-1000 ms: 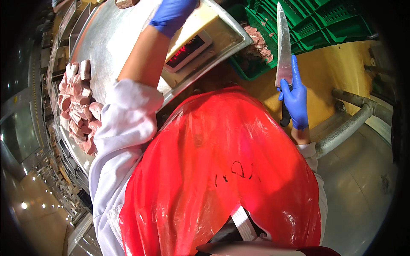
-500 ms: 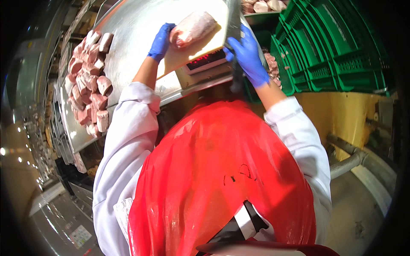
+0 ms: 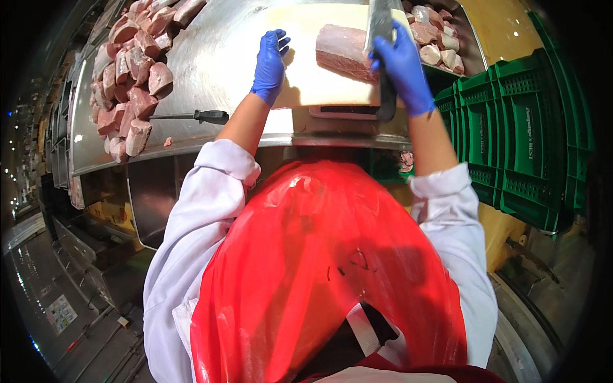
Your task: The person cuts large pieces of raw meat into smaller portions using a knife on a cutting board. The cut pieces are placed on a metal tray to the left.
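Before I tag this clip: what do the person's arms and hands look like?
Left hand and right hand: blue gloves to the wrist. Loose white sleeves, creased, cuffs turned back, leaving the forearms partly bare. No cables or markings visible.

lettering [image 3: 530,134] on crate [image 3: 504,150], marks [image 3: 359,260] on apron [image 3: 300,230]

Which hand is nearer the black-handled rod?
Left. The left hand is beyond the rod, to its right; the right hand, gripping a knife, is much farther right.
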Tool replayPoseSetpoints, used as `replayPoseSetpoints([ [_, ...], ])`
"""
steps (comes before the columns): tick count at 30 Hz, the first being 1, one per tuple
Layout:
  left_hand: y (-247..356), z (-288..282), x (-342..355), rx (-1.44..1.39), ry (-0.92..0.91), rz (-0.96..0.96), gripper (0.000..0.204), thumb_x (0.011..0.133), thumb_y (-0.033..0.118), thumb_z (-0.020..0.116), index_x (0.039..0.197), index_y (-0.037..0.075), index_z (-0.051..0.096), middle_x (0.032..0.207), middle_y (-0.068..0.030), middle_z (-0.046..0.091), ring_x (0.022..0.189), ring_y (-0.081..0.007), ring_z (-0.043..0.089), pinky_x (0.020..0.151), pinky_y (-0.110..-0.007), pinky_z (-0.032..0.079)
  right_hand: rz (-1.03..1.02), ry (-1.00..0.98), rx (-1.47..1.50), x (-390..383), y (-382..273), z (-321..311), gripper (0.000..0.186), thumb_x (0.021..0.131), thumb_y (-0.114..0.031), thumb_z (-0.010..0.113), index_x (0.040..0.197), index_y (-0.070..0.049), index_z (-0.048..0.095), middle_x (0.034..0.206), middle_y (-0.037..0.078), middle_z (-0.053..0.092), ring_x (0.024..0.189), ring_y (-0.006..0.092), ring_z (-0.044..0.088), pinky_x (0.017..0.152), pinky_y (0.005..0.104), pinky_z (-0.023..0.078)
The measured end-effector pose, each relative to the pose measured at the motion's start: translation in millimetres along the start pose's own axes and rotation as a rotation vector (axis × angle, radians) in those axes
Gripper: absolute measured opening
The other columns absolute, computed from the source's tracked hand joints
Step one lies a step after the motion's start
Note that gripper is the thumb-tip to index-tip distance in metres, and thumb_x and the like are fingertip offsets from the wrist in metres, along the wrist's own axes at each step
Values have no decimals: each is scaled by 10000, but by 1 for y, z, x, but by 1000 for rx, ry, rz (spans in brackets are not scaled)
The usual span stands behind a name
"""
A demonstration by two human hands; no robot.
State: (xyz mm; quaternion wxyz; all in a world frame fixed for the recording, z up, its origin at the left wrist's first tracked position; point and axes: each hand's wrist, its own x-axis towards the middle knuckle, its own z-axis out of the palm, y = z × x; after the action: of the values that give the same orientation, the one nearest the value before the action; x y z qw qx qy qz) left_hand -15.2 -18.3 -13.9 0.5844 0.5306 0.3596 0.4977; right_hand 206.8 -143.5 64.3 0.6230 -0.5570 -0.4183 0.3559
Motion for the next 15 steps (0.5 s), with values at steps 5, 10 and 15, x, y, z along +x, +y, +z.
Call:
replayPoseSetpoints([
  [5, -9, 7, 29, -104, 179, 73, 523, 1092, 438, 329, 1312, 3, 517, 1288, -159, 591, 1177, -261, 579, 1037, -389, 448, -137, -92, -1054, -19, 24, 51, 704, 906, -142, 509, 1575, -150, 292, 752, 238, 675, 654, 388, 675, 640, 511, 545],
  [10, -8, -2, 43, -109, 223, 145, 470, 1081, 405, 367, 1251, -2, 529, 1221, -150, 602, 1064, -255, 627, 881, -371, 518, -157, -166, -1207, -8, 22, 70, 740, 895, -97, 503, 1589, -166, 258, 766, 219, 685, 662, 395, 675, 628, 523, 538],
  [15, -9, -7, 46, -132, 215, 162, 395, 1072, 354, 416, 1220, 8, 535, 1158, -131, 615, 1009, -228, 627, 835, -349, 518, -83, -285, -1349, -70, 4, 53, 765, 878, -59, 517, 1593, -153, 261, 750, 188, 663, 618, 376, 666, 580, 492, 536],
])
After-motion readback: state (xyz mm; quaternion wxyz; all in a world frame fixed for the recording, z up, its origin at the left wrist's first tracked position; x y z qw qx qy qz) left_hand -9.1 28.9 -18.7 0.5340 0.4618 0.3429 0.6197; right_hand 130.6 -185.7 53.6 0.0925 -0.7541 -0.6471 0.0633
